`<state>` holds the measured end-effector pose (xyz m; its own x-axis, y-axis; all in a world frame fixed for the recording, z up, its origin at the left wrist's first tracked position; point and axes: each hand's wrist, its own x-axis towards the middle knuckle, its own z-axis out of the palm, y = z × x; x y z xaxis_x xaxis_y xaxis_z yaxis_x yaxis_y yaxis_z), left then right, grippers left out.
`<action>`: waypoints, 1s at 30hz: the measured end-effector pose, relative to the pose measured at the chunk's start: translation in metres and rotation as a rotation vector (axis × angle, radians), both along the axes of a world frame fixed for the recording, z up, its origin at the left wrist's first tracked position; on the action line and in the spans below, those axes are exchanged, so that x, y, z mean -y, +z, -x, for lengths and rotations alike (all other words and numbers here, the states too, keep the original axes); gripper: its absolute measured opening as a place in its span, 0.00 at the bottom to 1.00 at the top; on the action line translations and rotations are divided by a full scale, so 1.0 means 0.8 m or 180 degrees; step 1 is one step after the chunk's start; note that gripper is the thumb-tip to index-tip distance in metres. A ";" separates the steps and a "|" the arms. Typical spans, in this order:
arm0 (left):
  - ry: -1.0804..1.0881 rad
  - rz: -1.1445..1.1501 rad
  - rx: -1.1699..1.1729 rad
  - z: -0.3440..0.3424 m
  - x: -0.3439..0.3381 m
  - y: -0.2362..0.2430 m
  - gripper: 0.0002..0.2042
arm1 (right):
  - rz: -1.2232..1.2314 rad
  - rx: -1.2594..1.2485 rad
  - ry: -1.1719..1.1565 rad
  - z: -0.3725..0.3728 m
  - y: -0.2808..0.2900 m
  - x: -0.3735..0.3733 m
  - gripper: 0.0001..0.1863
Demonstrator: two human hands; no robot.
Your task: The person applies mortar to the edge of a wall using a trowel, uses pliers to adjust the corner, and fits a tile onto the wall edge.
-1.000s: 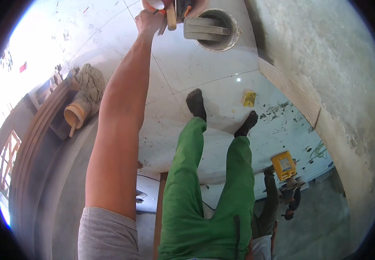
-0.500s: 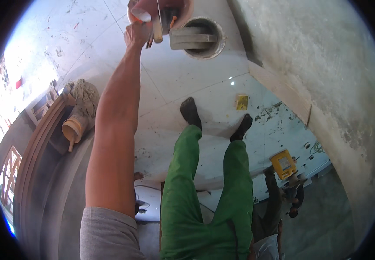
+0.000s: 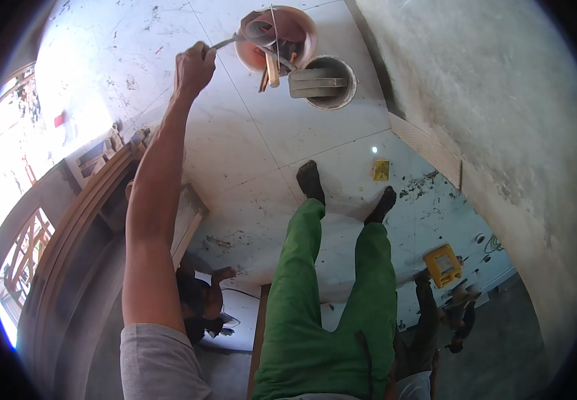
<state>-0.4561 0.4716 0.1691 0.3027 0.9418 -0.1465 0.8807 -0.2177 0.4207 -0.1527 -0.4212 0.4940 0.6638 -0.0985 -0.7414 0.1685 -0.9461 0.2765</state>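
My left hand (image 3: pixel 195 69) is stretched far forward, its fingers closed round one end of a thin grey strip-like tool (image 3: pixel 225 43). The tool's other end reaches the rim of a pinkish bucket (image 3: pixel 308 30); its exact kind is not clear. Inside that bucket stand a grey tube-shaped piece (image 3: pixel 260 30) and a wooden handle (image 3: pixel 273 72) that leans out over the near rim. Just to the right is a smaller grey bucket (image 3: pixel 347 73), with a thick grey block-like tool (image 3: pixel 316 85) lying across its mouth. My right hand is out of the picture.
Below are my legs in green trousers (image 3: pixel 342 347) and dark socks. A yellow square piece (image 3: pixel 381 170) lies by my feet, a yellow case (image 3: pixel 442 265) to the right. Curved wooden trim (image 3: pixel 75 213) is at left, a concrete wall (image 3: pixel 488 73) at right. Other people (image 3: pixel 198 297) are nearby.
My left hand has drawn back leftward from the pinkish bucket, with the thin grey tool now showing between hand and rim. The whole view has shifted, so the buckets appear further right and lower.
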 end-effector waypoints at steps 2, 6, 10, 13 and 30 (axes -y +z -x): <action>0.0180 -0.0162 0.0038 0.006 0.032 0.037 0.12 | -0.0056 -0.0001 -0.0010 -0.001 0.002 0.004 0.14; 0.0467 -0.0586 0.0177 0.004 0.097 0.084 0.11 | -0.0139 0.0008 -0.0035 -0.003 0.011 0.016 0.15; 0.0849 -0.0668 -0.0149 -0.006 0.119 0.098 0.11 | -0.0210 0.0015 -0.0056 -0.008 0.019 0.033 0.15; 0.0787 -0.0485 -0.0676 -0.028 0.089 0.100 0.12 | -0.0230 0.0043 -0.0103 -0.002 0.029 0.050 0.15; 0.0018 -0.0072 -0.0598 0.063 0.251 0.272 0.13 | -0.0768 0.0472 0.1422 0.006 0.041 0.170 0.14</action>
<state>-0.5066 0.2711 0.3866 0.2666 0.9471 -0.1788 0.9445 -0.2199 0.2439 -0.1578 -0.5572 0.5270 0.7015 0.3799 -0.6029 0.5455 -0.8307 0.1112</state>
